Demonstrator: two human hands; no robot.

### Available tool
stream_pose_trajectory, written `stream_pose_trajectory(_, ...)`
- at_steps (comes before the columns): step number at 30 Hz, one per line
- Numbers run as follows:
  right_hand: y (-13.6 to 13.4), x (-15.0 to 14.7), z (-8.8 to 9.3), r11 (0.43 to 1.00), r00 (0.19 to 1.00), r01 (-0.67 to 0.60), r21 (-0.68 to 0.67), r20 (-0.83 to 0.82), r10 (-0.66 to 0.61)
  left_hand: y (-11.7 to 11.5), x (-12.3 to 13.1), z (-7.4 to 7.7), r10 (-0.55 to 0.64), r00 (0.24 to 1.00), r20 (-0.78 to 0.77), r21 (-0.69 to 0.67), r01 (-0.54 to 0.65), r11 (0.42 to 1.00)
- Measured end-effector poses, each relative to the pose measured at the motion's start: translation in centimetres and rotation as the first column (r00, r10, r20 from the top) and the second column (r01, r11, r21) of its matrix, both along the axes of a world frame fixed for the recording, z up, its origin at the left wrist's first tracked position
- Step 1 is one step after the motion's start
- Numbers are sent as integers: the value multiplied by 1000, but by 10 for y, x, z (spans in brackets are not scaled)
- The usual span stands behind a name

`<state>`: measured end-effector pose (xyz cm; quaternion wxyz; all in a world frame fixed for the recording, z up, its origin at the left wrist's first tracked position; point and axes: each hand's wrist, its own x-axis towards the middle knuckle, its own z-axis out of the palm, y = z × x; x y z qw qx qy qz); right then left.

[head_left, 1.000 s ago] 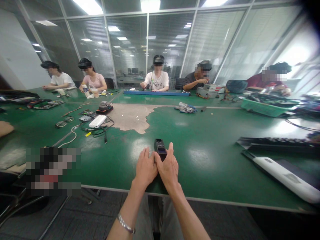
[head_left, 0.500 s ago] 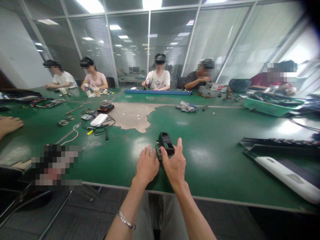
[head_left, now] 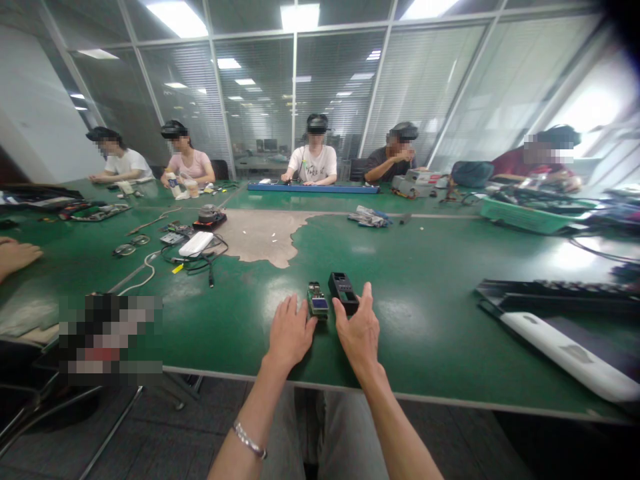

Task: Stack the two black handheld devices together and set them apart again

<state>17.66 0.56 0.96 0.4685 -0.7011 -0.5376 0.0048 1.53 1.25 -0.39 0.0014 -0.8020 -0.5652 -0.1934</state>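
Observation:
A small device lies in two parts on the green table. Its black cover shell is held at the near end by my right hand, thumb and fingers closed on it. Beside it, to the left, lies the inner part, a small circuit board with a blue screen. My left hand rests on the table with its fingers on the near end of that board. A silver bracelet is on my left wrist.
A white device with black cables lies left of centre, and a long white device on a dark tray at right. Several people sit along the far edge. Another person's hand rests at far left. A worn bare patch marks the table.
The black cover has come off the device: my right hand lifted it up and then set it down to the right of the board. My left hand stayed on the board.

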Motion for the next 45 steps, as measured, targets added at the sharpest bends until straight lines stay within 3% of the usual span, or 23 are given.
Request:
stream_pose_trajectory(14,-2,3,-16,997,1000,2,-81,27,0,1,2,-1,20,1000,-11,48,-19,999)
stream_pose_trajectory(27,-3,2,-27,998,992,-6,-57,128,14,1,3,-2,16,1000,-26,47,-15,999)
stream_pose_trajectory(45,-5,3,-25,1000,986,-27,-7,162,28,0,1,-3,2,999,-37,33,-1,999)
